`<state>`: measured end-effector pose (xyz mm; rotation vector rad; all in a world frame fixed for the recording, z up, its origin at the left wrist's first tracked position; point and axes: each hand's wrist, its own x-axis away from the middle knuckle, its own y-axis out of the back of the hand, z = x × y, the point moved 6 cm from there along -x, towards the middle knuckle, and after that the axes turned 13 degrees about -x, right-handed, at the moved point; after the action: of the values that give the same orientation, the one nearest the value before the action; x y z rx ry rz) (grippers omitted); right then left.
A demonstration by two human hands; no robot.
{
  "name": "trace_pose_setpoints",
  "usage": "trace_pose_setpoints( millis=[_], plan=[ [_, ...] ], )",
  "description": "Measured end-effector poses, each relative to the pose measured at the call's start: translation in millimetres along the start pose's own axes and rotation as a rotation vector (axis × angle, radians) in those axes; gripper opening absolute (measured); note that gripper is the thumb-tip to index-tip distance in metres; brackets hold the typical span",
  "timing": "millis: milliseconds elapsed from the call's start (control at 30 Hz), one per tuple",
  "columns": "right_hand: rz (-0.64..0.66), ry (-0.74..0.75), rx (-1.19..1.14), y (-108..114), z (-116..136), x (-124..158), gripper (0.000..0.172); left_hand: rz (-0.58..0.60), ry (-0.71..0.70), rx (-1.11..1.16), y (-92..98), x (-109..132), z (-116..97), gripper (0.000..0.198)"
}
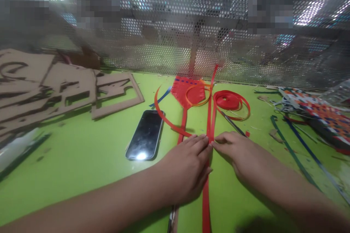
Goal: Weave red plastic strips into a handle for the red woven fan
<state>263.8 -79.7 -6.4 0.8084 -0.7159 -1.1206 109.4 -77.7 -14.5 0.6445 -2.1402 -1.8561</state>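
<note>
My left hand (188, 164) lies closed over a long red strip (206, 204) that runs toward me across the tabletop. Right beside it, the thumb and fingertips of my right hand (239, 149) pinch the strip where it meets a second red length coming from the coil. The coil of red strip (227, 101) rests flat just beyond my right hand. Farther off lies a red woven paddle-shaped piece (186, 91) with blue stitches along its top, its narrow handle passing under my left hand. A loose red strip end curves out left of the handle.
A smartphone (146, 134) lies left of my hands. Cut cardboard sheets (68, 87) are piled at the left. On the right are a multicoloured woven piece (325, 116) and green and blue strips (306, 142). A perforated metal panel (164, 43) borders the green table's far side.
</note>
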Motion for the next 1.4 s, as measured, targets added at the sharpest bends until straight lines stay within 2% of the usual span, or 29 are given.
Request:
trace_pose_setpoints(
  millis=[200, 300, 500, 633, 833, 1067, 1300, 1400],
  plan=[
    [-0.059, 0.068, 0.055, -8, 0, -9, 0.033, 0.019, -0.002, 0.001, -3.1, 1, 1, 0.061],
    [-0.113, 0.137, 0.094, -14, 0, -9, 0.041, 0.028, -0.005, -0.014, -4.1, 0, 0, 0.062],
    [-0.145, 0.171, 0.093, -24, -11, -6, 0.051, 0.052, 0.009, -0.001, -6.2, 1, -2, 0.064],
    [-0.170, 0.187, 0.053, -23, -14, -3, 0.060, 0.030, 0.014, 0.007, -4.6, 1, -2, 0.064],
    [-0.055, 0.280, 0.049, -10, -1, 0, 0.062, 0.018, 0.007, 0.019, 1.2, -2, 0, 0.062],
    [-0.002, 0.183, 0.208, -7, 18, -6, 0.054, 0.009, -0.005, -0.038, -0.7, -1, -2, 0.061],
    [-0.029, 0.125, 0.384, -12, 17, -5, 0.043, 0.013, -0.017, -0.062, 0.2, -2, -4, 0.061],
    [-0.060, 0.107, 0.445, -12, 13, -6, 0.045, 0.013, -0.022, -0.078, 0.3, -2, -4, 0.062]
  ],
)
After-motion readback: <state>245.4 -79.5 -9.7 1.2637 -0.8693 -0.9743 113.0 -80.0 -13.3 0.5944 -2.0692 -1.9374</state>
